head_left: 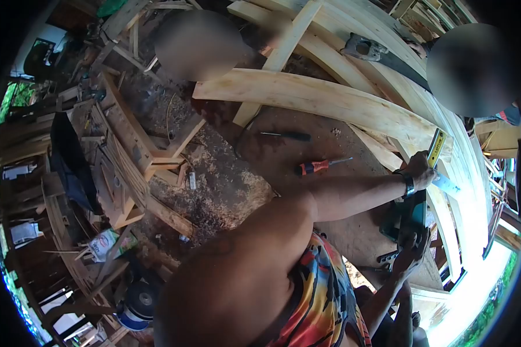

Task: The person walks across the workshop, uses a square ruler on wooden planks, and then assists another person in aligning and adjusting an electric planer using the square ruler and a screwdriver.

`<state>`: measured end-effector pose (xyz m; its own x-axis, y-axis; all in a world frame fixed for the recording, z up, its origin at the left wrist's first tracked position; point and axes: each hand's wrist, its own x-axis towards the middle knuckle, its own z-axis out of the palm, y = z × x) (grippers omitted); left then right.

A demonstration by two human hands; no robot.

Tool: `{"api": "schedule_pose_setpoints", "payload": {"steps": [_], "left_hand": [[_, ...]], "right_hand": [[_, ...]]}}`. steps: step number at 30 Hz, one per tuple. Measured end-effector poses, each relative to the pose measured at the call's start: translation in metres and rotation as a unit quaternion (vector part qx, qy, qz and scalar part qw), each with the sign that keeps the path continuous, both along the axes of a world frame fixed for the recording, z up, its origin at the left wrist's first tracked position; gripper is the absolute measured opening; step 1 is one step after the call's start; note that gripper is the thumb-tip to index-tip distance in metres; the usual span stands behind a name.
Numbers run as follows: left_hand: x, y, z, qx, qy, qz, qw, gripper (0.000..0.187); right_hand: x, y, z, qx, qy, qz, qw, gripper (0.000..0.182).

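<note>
My left hand (419,169), with a dark watch on the wrist, is closed round a yellow tool with black lettering (437,144). A pale bluish strip (446,184) shows beside its knuckles, against the light wooden ribs (437,208). Nearer my body, my right hand (412,253) is wrapped about the lower end of a dark green tool (412,215). On the brown board (341,202) lie an orange-and-black screwdriver (315,166) and a second, dark-handled screwdriver (292,136). A curved plank (307,95) spans above them.
A handsaw (396,62) rests across the planks, close to a person (474,69) at the upper right. Another person (200,46) is at the upper left. Wooden frames (127,133), sawdust (249,194) and a blue-and-white bucket (136,318) occupy the left side.
</note>
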<state>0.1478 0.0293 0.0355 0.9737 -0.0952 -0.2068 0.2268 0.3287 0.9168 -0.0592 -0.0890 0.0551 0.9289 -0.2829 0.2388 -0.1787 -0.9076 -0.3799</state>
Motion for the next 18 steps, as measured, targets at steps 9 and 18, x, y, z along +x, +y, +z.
{"api": "schedule_pose_setpoints", "payload": {"steps": [9,18], "left_hand": [[-0.003,-0.008,-0.002,0.071,-0.027,-0.019,0.997,0.03],[0.032,-0.052,-0.082,0.135,-0.251,-0.116,0.952,0.03]], "right_hand": [[-0.006,0.029,0.014,-0.082,-0.081,0.084,0.99,0.031],[0.045,0.192,-0.094,0.084,0.244,0.397,0.881,0.022]]}}
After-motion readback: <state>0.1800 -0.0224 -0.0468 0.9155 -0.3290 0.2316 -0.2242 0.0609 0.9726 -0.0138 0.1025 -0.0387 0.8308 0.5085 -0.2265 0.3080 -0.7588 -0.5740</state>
